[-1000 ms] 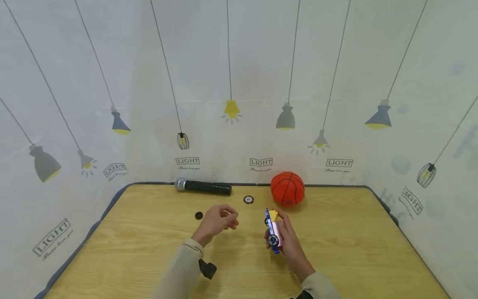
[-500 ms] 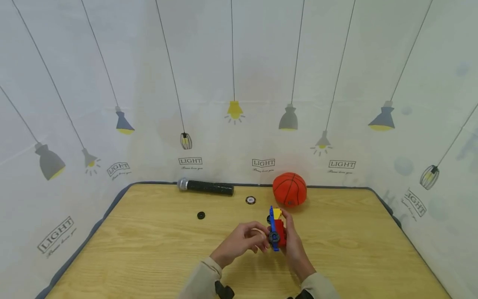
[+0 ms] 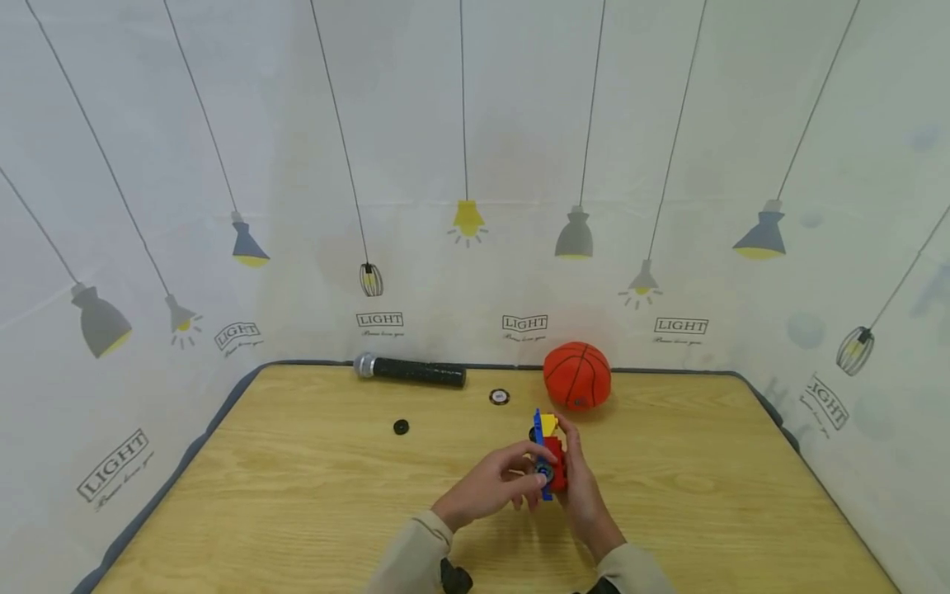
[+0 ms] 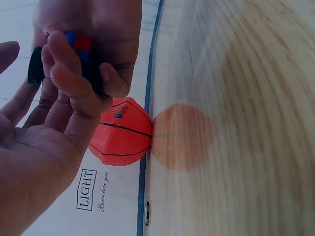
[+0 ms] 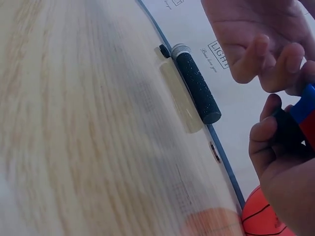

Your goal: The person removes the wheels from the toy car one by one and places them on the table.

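A small toy car [image 3: 551,470] of blue, red and yellow building blocks with black wheels is held over the table. My right hand [image 3: 590,503] grips it from the right side, thumb along its far end. From the left, my left hand [image 3: 493,487] reaches over it, thumb on the near wheel [image 3: 545,473] and index finger across the red part. In the left wrist view, fingers of both hands cover much of the car, leaving red and blue blocks [image 4: 78,44] and a black wheel [image 4: 35,66] visible. The right wrist view shows its blue edge [image 5: 304,103].
A red toy basketball [image 3: 577,376] lies behind the car at the table's back edge. Left of it are a round chip [image 3: 500,397], a black microphone [image 3: 416,371] and a small black wheel-like disc [image 3: 401,426]. A printed white curtain [image 3: 475,124] surrounds the wooden table [image 3: 297,495].
My left hand has moved right from over the table to the toy car, its thumb and finger now on it. My right hand keeps holding the car in about the same place.
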`<state>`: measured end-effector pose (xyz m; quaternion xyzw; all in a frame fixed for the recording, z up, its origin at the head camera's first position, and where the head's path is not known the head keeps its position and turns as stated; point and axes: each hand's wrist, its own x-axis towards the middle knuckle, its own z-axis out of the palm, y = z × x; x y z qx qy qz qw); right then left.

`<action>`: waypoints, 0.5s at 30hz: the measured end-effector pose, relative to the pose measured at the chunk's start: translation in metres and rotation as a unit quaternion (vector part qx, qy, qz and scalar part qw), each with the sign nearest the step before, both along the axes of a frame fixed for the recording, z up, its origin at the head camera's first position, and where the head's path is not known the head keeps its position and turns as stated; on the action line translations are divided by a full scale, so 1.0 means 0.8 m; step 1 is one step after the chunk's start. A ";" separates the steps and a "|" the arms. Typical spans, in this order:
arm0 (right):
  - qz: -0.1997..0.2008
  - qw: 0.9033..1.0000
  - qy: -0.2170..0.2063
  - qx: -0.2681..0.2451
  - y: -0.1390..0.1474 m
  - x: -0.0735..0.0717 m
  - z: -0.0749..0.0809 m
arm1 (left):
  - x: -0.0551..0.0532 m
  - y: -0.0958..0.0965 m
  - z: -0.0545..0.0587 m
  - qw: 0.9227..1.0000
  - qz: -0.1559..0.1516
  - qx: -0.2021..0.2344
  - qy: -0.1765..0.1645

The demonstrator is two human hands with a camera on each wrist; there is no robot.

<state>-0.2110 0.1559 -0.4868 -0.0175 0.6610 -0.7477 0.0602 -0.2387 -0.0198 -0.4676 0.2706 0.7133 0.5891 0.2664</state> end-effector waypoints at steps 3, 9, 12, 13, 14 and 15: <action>0.001 1.000 0.002 0.005 -0.001 0.000 0.001 | 0.000 0.001 -0.001 1.000 0.002 0.006 0.001; 0.005 1.000 0.013 0.019 -0.004 0.002 0.006 | 0.000 0.003 0.002 1.000 0.008 0.002 0.003; 0.000 1.000 0.018 0.020 -0.007 0.003 0.007 | 0.001 0.004 0.003 1.000 0.014 -0.003 -0.006; -0.002 1.000 0.019 0.019 -0.008 0.003 0.007 | 0.001 0.005 0.002 1.000 0.017 -0.006 -0.009; -0.004 1.000 0.019 0.017 -0.008 0.003 0.006 | 0.001 0.006 0.002 1.000 0.020 -0.008 -0.008; -0.005 1.000 0.020 0.015 -0.009 0.003 0.006 | 0.002 0.006 0.001 1.000 0.022 -0.010 -0.006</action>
